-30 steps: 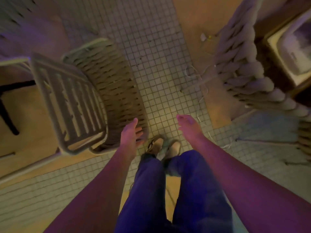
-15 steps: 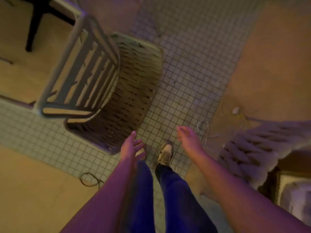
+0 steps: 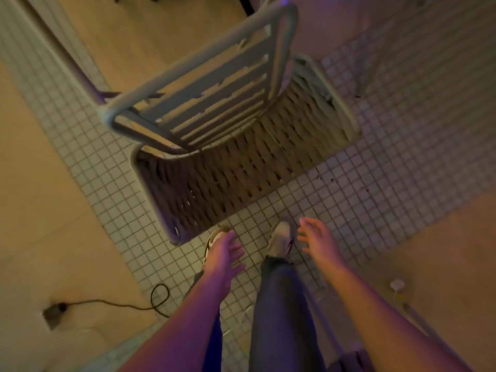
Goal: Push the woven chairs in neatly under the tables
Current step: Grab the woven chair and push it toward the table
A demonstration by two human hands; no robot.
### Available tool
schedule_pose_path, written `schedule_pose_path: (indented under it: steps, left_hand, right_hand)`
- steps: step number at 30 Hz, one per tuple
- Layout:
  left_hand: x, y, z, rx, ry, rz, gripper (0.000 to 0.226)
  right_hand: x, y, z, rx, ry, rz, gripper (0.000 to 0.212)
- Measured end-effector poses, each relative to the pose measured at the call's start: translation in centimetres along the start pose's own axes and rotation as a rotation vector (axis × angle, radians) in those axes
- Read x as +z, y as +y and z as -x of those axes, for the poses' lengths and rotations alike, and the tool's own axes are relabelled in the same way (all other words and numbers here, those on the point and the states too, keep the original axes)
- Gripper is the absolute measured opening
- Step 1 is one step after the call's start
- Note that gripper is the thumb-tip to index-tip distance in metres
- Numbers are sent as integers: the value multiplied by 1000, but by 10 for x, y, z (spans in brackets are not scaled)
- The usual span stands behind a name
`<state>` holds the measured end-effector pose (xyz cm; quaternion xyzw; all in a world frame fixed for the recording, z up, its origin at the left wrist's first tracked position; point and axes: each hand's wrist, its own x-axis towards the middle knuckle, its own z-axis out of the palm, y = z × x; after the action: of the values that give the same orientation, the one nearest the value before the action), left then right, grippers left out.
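Observation:
A woven chair (image 3: 241, 162) stands on the small-tiled floor just ahead of my feet, seen from above. Its slatted backrest (image 3: 204, 100) is toward the upper left and its braided seat faces me. My left hand (image 3: 224, 253) hangs open below the seat's near corner, not touching it. My right hand (image 3: 318, 238) is open too, fingers spread, to the right of the seat and apart from it. No table top is clearly in view; dark legs (image 3: 245, 4) show at the top edge.
A black cable (image 3: 158, 299) loops across the floor at lower left, running to a small floor outlet (image 3: 53, 314). A small white object (image 3: 397, 285) lies on the tan floor at right. Tile strips border tan floor panels. My legs and shoes (image 3: 280, 238) are below.
My view has swung round, so the chair now sits centred ahead of me. My left hand has come off the seat edge. The second woven chair at right has left the view.

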<state>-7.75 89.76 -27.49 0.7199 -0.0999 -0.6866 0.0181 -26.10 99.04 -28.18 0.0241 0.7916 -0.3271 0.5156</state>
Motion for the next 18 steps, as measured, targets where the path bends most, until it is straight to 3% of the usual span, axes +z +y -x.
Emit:
schedule_pose_path:
  steps: [3,7,12,18]
  left_hand:
    - [1,-4,-8,-9,43,38,40]
    - [17,-4,-17,-2,125,135,40]
    - [50,-12,-45,-46,61,206,46]
    - [54,-25,-118,-62,47,340,42]
  right_hand:
    - [-3,-3,-32,10,-59,-10,14]
    - [-9,-9,-66,46,-103,-22,32]
    - [-6,1,-94,78,-84,-94,25]
    - [48,36,-139,191,-99,-222,18]
